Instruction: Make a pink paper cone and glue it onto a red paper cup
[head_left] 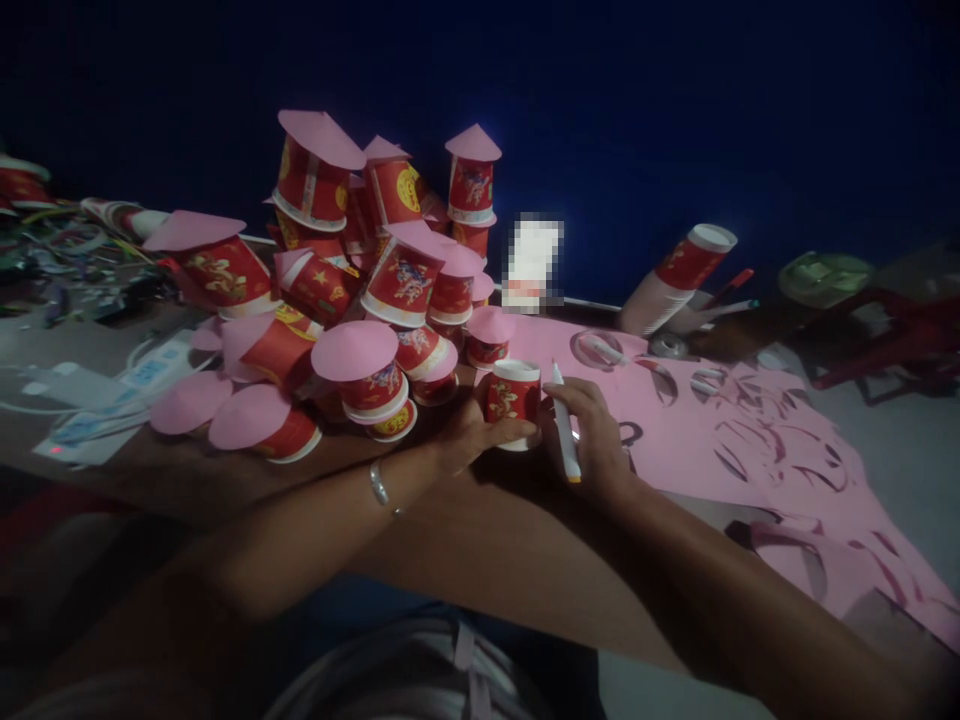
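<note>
Wrapped around a red paper cup (513, 398) with a gold pattern and white rims, my left hand (480, 432) keeps it upright over the table's front part. A silver bracelet circles that wrist. My right hand (589, 430) grips a white marker (565, 430) just right of the cup; the marker's upper end is reddish and its lower end orange. Left of my hands stands a pile of red cups topped with pink paper cones, such as this coned cup (367, 370) and another small one (490, 335). A pair of scissors' dark handle (630, 433) seems to show beside my right hand.
Pink paper sheet (675, 460) with curved cutouts covers the table's right side. A stack of paper cups (686, 270) leans at the back right, near pens (731, 290). A white power strip (105, 405) and tangled wires (67, 265) lie at left. A blue wall (637, 120) stands behind.
</note>
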